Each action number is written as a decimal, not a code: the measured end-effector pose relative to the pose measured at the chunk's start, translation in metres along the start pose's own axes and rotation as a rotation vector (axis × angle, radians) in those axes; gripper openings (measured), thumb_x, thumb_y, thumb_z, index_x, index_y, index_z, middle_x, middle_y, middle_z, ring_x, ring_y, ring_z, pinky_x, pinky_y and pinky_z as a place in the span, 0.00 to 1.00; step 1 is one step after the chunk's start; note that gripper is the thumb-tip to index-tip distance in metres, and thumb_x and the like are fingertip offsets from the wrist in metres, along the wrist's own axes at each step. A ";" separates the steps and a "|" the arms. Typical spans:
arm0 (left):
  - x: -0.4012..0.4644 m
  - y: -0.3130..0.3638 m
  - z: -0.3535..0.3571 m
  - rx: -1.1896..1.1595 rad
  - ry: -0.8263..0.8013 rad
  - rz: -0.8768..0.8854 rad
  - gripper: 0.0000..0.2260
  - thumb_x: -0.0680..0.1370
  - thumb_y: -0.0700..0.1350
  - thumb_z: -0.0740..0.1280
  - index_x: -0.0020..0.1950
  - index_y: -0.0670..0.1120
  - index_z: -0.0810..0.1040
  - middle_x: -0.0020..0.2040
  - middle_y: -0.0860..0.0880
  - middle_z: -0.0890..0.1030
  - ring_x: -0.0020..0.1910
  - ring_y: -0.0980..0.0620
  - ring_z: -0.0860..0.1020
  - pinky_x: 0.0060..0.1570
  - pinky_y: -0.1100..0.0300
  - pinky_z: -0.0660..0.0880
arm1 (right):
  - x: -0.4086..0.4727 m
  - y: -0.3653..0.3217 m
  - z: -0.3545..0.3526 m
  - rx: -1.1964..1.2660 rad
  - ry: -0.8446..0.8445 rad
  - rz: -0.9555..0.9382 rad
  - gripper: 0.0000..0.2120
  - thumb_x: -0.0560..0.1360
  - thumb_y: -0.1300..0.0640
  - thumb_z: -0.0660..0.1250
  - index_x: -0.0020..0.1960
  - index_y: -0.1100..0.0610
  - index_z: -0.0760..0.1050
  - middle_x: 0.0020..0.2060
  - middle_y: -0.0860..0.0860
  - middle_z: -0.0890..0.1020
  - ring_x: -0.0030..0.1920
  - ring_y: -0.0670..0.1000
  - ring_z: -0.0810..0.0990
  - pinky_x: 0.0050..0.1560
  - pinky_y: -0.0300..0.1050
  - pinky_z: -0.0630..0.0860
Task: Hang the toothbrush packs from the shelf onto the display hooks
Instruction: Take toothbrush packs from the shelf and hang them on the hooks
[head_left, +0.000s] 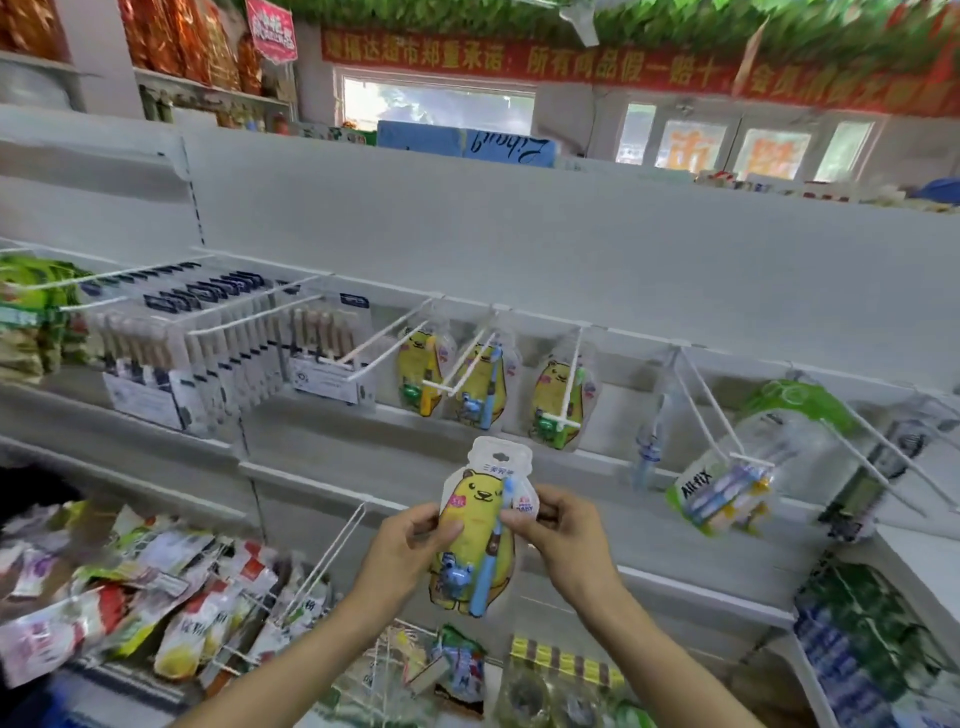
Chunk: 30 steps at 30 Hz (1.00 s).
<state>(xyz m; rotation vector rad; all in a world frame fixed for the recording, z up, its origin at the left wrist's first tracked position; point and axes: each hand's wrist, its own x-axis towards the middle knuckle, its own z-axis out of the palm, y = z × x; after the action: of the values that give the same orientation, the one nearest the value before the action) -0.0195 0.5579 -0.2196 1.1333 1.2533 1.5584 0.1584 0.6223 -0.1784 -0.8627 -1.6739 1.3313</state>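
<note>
I hold a yellow bear-shaped toothbrush pack (480, 525) with a blue brush upright in front of me. My left hand (410, 540) pinches its left edge and my right hand (558, 535) pinches its right edge. Its hang hole at the top is free. Above it, three similar bear packs hang on white display hooks: one with a yellow brush (418, 371), one with a blue brush (480, 384) and one with a green brush (558, 397). The blue-brush hook (462, 364) juts out just above the held pack.
Dark boxed toothbrush packs (218, 332) fill the hooks on the left. A green-and-clear pack (727, 486) hangs on a long hook at the right. Mixed packets (156, 587) hang at lower left, and more goods lie on the shelf (701, 587) below my hands.
</note>
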 end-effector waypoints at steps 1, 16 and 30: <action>-0.002 -0.001 -0.014 0.006 -0.038 -0.002 0.12 0.74 0.52 0.74 0.52 0.45 0.84 0.48 0.44 0.87 0.48 0.46 0.85 0.45 0.58 0.81 | 0.002 -0.003 0.010 0.004 0.015 -0.010 0.07 0.73 0.66 0.72 0.49 0.56 0.83 0.45 0.51 0.88 0.47 0.49 0.86 0.49 0.45 0.82; 0.014 0.015 -0.082 0.035 -0.178 0.006 0.10 0.72 0.43 0.73 0.50 0.52 0.86 0.49 0.45 0.87 0.47 0.45 0.85 0.47 0.51 0.82 | 0.023 -0.034 0.069 -0.029 0.133 -0.138 0.07 0.73 0.65 0.73 0.51 0.59 0.84 0.46 0.53 0.88 0.49 0.53 0.86 0.50 0.48 0.83; 0.031 0.018 -0.072 -0.008 -0.208 0.011 0.08 0.76 0.35 0.69 0.52 0.44 0.83 0.46 0.47 0.87 0.44 0.50 0.85 0.43 0.59 0.81 | 0.032 -0.032 0.061 0.028 0.204 -0.175 0.09 0.73 0.65 0.73 0.52 0.59 0.83 0.47 0.53 0.87 0.50 0.54 0.86 0.51 0.47 0.83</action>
<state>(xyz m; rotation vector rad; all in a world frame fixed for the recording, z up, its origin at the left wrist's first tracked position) -0.0985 0.5664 -0.2041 1.2645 1.1031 1.4121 0.0891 0.6184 -0.1485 -0.7882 -1.5310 1.1075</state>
